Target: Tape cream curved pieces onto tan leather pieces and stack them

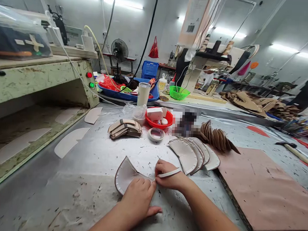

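Observation:
A white curved piece with a dark rim (126, 172) rests on the silvery table, its left part tilted up. Pressed on its lower right part is my left hand (139, 195), fingers together and the thumb stretched to the right. My right hand (167, 175) is closed at the right tip of that piece, fingertips pinched beside my left fingers. A narrow white strip (169, 173) runs across my right hand. What the right fingertips grip is too small to make out. Just beyond, a fanned stack of similar white pieces (188, 157) lies to the right.
Behind the hands are a bundle of curved pieces (124, 128), a tape roll (156, 134) and a red basket (159, 118). A pink board (266, 187) and a hammer (298, 153) lie right. A green-edged machine (42, 78) stands left, with white cutouts (71, 142) beside it.

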The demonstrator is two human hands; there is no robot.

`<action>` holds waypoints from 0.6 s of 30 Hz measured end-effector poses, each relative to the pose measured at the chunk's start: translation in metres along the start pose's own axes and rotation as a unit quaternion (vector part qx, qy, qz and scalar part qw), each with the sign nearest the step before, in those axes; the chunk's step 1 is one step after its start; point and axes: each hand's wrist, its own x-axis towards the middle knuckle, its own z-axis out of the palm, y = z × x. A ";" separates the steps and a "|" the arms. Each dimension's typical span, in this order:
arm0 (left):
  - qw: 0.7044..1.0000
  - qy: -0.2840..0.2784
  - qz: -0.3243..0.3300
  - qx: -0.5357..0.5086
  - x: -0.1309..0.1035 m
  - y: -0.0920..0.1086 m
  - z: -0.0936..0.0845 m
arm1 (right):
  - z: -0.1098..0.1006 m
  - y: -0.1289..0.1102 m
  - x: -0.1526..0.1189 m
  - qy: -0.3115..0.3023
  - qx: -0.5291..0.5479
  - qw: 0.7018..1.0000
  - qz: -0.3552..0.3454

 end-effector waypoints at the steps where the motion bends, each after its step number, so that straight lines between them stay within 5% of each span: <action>1: 1.000 0.001 -0.005 -0.002 0.002 -0.001 -0.001 | -0.001 0.000 0.001 0.001 -0.011 1.000 -0.008; 7: 0.998 -0.033 -0.043 -0.036 0.009 -0.002 -0.014 | 0.001 0.006 0.007 0.022 -0.165 0.979 -0.117; 13: 0.998 0.001 -0.044 -0.041 0.004 -0.006 -0.005 | 0.003 -0.005 0.022 0.232 -0.250 0.933 -0.117; 15: 0.994 0.044 -0.070 -0.075 0.002 -0.011 0.012 | 0.008 -0.029 0.032 0.256 -0.225 0.919 -0.197; 18: 0.959 0.154 -0.203 -0.123 0.000 -0.015 0.036 | 0.021 -0.076 0.050 0.219 -0.210 0.870 -0.389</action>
